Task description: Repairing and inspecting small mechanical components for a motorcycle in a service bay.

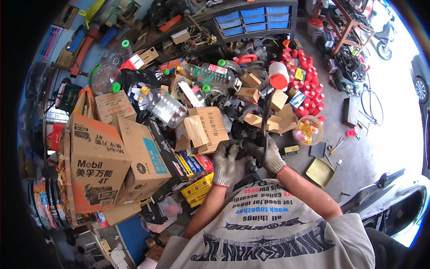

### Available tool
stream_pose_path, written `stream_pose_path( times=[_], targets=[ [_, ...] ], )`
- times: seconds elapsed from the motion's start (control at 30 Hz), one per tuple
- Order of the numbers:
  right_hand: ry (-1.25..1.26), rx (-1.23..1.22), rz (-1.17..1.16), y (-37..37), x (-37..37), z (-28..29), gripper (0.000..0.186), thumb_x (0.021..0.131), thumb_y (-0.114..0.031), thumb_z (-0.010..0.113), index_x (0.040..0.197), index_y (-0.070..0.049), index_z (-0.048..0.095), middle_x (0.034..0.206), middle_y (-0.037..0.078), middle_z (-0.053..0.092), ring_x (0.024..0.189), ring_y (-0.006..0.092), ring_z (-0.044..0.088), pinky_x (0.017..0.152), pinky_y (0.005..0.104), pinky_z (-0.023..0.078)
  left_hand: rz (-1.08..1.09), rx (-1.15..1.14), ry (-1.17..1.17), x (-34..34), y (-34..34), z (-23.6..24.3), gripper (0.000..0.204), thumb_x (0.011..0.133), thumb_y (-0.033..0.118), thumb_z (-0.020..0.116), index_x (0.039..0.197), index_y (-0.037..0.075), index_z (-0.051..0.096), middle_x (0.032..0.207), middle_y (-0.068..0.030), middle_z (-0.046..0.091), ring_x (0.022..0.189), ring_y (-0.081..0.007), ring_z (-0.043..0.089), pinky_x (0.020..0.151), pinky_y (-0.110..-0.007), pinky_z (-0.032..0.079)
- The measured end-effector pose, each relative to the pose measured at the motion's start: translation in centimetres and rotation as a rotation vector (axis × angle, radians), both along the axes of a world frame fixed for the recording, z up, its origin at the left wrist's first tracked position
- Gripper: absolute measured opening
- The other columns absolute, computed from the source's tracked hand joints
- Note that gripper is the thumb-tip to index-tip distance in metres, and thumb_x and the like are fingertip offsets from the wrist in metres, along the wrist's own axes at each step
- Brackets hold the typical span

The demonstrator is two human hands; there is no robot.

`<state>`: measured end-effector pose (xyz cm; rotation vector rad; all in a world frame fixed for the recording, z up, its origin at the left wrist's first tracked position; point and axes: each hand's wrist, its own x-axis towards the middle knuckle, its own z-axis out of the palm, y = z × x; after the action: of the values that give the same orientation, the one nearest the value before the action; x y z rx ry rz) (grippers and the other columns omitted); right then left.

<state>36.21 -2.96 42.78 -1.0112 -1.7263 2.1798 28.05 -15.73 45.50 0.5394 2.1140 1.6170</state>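
A long, narrow dark strip (267, 112) rises from the right hand (272, 158), which wears a pale knitted glove with a red cuff, its fingers wrapped around the strip; the strip's upper end reaches in front of a white bucket (278, 71) with a red end. Just left of this grip, the left hand (225, 162), gloved the same way, has its fingers curled beside small dark material; whether it holds any of this cannot be told. Below the grip is the person's grey T-shirt (277, 224), covered in print. Just above and to the right of the grip sits an opened cardboard box (285, 119), and beside that, a clear round tub (295, 136) holding yellow and orange items. A small yellow box (291, 149) lies right of the grip, with a yellowish tray (320, 172) farther right on the grey floor (342, 127). Up and right of the grip, red bottles (309, 87) stand crowded together. Left of both hands are a brown carton (213, 127), yellow boxes (197, 190) and, farther out, a large orange-brown carton (96, 166). Clear plastic jugs (166, 107) lie up and left, and well above the grip are blue drawers (251, 20).
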Motion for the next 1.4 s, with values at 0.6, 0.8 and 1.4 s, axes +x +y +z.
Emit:
stream_pose_path(
  times=[0.6, 0.8, 1.4],
  targets=[
    [0.259, -0.374, -0.137, -0.1, 2.0, 0.5, 0.029, 0.08, -0.023, 0.068, 0.096, -0.007, 0.051, 0.083, 0.002, 0.056, 0.075, 0.0139, 0.056, 0.069, 0.0307, 0.049, -0.437, -0.275, 0.419, 1.0, 1.0, 1.1, 0.024, 0.095, 0.02, 0.044, 0.1, -0.001, 0.054, 0.082, -0.022, 0.058, 0.076, -0.0394, 0.058, 0.069, -0.045, 0.045],
    [-0.032, 0.14, -0.239, -0.8, 3.3, 0.7, 0.036, 0.079, -0.03, 0.067, 0.1, -0.005, 0.051, 0.089, 0.015, 0.063, 0.084, 0.0325, 0.064, 0.073, 0.0399, 0.049, -0.459, -0.168, 0.2, 1.5, 1.2, -0.5, 0.026, 0.096, 0.021, 0.04, 0.099, -0.002, 0.053, 0.083, -0.0139, 0.056, 0.073, -0.0263, 0.053, 0.068, -0.037, 0.043],
    [-0.295, 0.179, -0.365, -5.8, 7.9, -2.0, 0.048, 0.081, -0.032, 0.065, 0.118, -0.006, 0.048, 0.102, 0.026, 0.063, 0.099, 0.045, 0.06, 0.081, 0.049, 0.048, -0.712, -0.208, -0.67, 2.0, -1.1, -4.3, 0.022, 0.096, 0.026, 0.045, 0.09, 0.009, 0.059, 0.069, 0.0008, 0.053, 0.055, -0.0082, 0.046, 0.051, -0.023, 0.037]
  ],
)
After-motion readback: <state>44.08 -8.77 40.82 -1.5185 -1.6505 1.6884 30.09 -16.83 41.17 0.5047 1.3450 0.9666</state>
